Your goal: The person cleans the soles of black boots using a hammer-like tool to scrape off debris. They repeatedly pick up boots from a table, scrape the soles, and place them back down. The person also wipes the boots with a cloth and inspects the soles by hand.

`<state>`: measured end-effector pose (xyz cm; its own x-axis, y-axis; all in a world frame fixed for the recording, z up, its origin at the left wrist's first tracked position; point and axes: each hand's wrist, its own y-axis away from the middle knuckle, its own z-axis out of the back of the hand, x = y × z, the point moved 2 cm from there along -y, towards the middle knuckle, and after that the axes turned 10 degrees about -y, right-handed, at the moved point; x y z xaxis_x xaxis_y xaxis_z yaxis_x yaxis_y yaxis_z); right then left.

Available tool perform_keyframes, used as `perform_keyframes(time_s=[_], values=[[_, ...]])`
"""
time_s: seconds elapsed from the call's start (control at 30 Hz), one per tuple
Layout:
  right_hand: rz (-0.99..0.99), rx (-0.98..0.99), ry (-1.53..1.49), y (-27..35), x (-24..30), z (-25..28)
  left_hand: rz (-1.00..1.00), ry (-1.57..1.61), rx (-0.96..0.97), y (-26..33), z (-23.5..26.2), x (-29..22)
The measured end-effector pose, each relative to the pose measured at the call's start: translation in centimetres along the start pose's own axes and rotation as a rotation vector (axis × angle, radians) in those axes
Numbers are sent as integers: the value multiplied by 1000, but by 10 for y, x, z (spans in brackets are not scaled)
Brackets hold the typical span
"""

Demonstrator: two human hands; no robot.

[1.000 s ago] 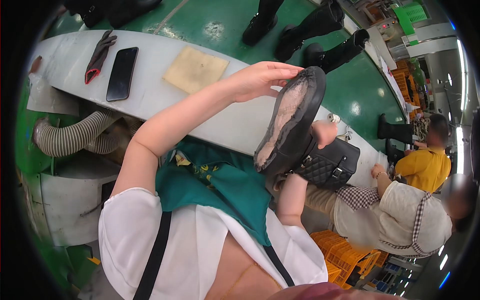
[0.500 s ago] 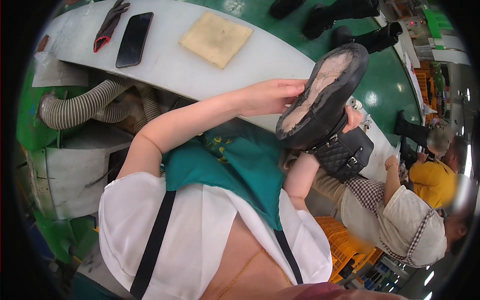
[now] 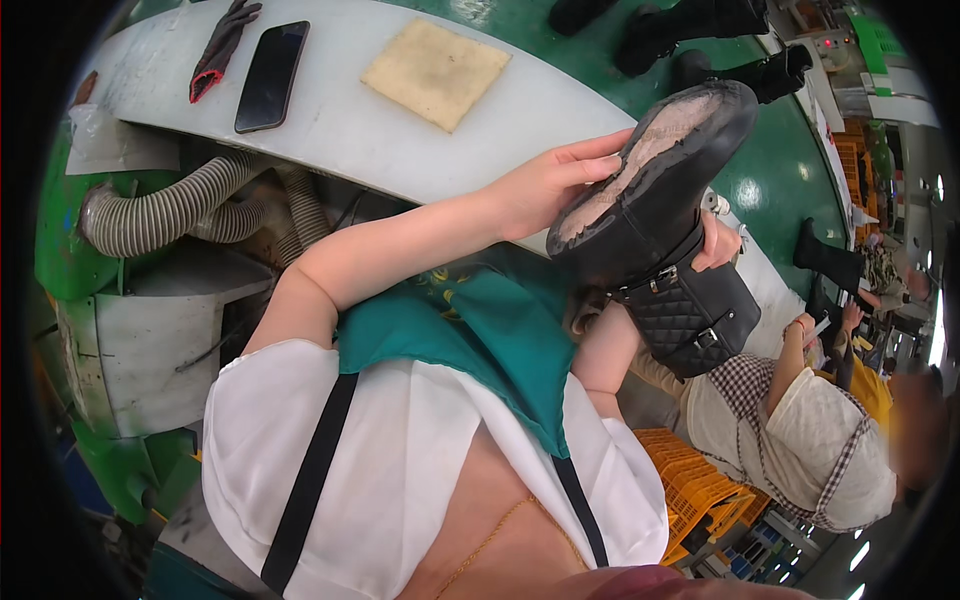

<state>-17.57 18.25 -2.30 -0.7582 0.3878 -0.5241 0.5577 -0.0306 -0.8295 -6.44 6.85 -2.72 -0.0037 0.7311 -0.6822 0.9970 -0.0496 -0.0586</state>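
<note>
A black boot point(image 3: 655, 225) with a quilted, buckled shaft is tilted between my hands, its toe pointing up and away to the right. The underside faces partly left and shows a pinkish-beige middle point(image 3: 650, 160) ringed by a rough dark edge. My left hand point(image 3: 565, 182) grips the near side of that underside, thumb against it; some of its fingers are behind the boot. Around the ankle from the far side wraps my right hand point(image 3: 717, 243), with only its fingers showing past the leather and straps.
On the white table point(image 3: 330, 150) lie a dark glove point(image 3: 222, 50) with a red cuff, a black phone point(image 3: 272, 76) and a cream square pad point(image 3: 436, 73). Ribbed hoses point(image 3: 150, 215) run below at left. More black boots point(image 3: 690, 30) stand beyond; a co-worker point(image 3: 810, 440) and orange crates point(image 3: 690, 490) are right.
The boot has turned a little, so less of its underside faces me and more of its side shows. Both hands have shifted slightly with it, still holding it.
</note>
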Motion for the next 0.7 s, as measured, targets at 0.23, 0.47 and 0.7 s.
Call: perform_keyframes(time_s=[0.23,0.47,0.7], values=[[80,-106,99,9,13,-5,36,2,44,4,-6,1],[95,-136,128,10,14,-5,-16,-39,96,9,-6,1],[118,-171,193,11,18,-10,-27,15,26,6,-2,10]])
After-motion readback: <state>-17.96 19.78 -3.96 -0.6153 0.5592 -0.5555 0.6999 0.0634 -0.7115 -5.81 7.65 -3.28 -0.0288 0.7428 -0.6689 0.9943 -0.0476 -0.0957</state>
